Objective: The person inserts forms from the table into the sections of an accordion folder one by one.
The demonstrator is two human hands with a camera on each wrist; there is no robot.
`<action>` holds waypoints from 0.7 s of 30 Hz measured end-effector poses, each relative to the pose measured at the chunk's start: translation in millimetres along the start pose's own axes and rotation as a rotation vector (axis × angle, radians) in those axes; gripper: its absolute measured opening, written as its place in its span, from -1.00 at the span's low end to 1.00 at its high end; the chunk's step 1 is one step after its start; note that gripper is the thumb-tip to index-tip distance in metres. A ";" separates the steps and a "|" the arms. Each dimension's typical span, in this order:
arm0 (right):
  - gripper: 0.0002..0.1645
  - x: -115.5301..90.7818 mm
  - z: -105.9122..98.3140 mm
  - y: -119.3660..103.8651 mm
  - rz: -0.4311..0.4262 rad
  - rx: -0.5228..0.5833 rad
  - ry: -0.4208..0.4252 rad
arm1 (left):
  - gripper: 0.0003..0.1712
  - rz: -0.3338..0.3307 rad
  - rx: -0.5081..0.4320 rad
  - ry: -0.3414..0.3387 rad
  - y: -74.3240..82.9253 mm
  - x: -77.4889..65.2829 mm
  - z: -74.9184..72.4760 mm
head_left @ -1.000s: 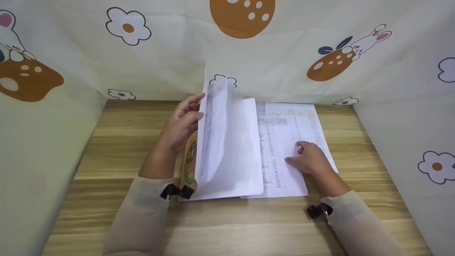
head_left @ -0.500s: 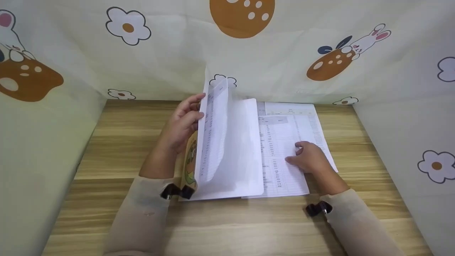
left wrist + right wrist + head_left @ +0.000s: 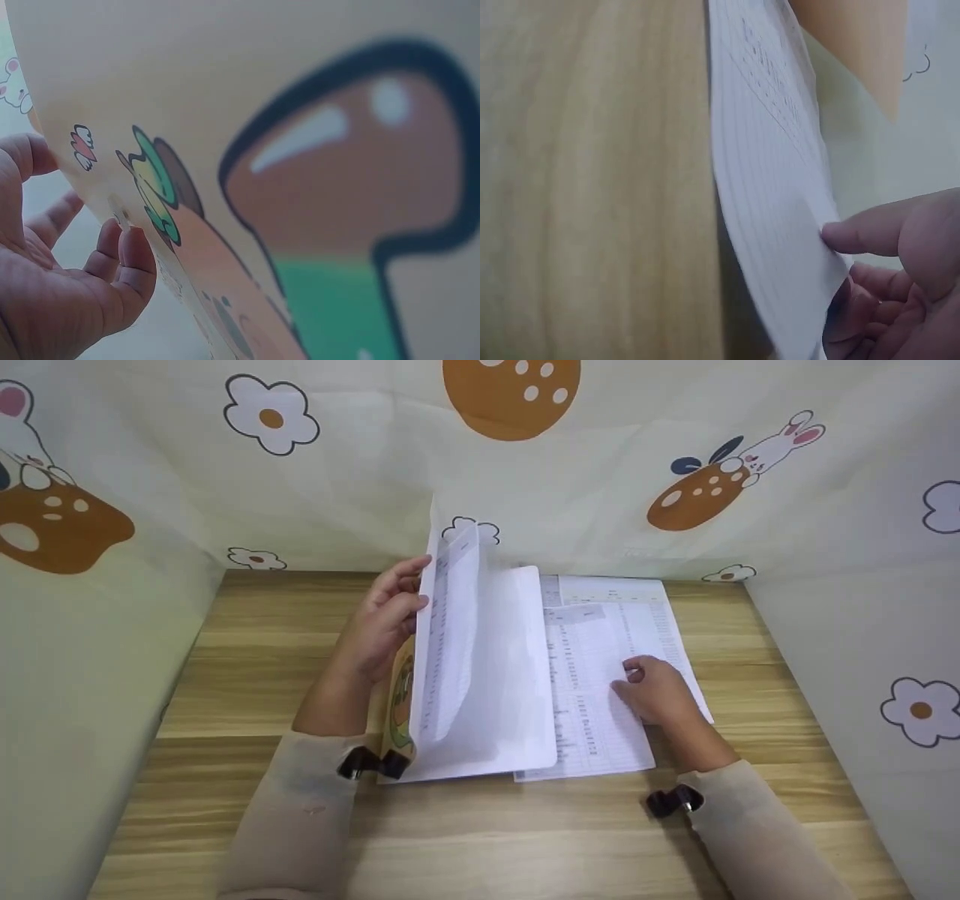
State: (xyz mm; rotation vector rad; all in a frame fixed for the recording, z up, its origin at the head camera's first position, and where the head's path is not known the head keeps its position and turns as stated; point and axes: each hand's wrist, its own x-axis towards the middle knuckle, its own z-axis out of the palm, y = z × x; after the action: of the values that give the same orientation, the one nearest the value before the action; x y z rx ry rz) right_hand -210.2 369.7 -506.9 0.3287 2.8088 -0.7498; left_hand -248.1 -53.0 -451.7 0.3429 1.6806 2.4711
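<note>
Two pinches show: the left hand (image 3: 386,619) holds the raised cartoon cover (image 3: 403,705) at centre, the right hand (image 3: 661,691) the printed sheet (image 3: 589,720) at centre right; aligning seems the step, next needing steadiness.

I have one left hand (image 3: 380,626), one right hand (image 3: 658,691), one folder (image 3: 514,682), at least three sheets (image 3: 596,712), two clips (image 3: 661,804), one table (image 3: 495,840).
</note>
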 end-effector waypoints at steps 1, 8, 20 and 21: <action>-0.37 0.1 -1.5 0.6 -0.003 0.010 0.002 | -0.32 0.000 -0.002 0.000 0.0 0.2 -0.1; -0.55 -1.1 -13.9 3.5 -0.005 0.186 0.004 | -0.32 0.000 -0.001 -0.006 0.3 -0.1 -1.8; -0.48 -4.7 -33.2 14.0 0.053 0.485 -0.066 | -0.31 -0.005 -0.001 -0.006 0.8 -0.2 -1.6; -0.47 -4.9 -35.2 14.6 0.057 0.513 -0.077 | -0.31 -0.005 -0.002 -0.006 0.9 -0.2 -1.5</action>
State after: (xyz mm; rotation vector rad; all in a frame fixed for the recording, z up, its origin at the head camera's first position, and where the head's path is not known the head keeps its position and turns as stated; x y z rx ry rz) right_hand -206.8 399.3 -482.5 0.4464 2.4858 -1.4307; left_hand -248.3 -54.8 -451.4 0.3457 1.6749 2.4649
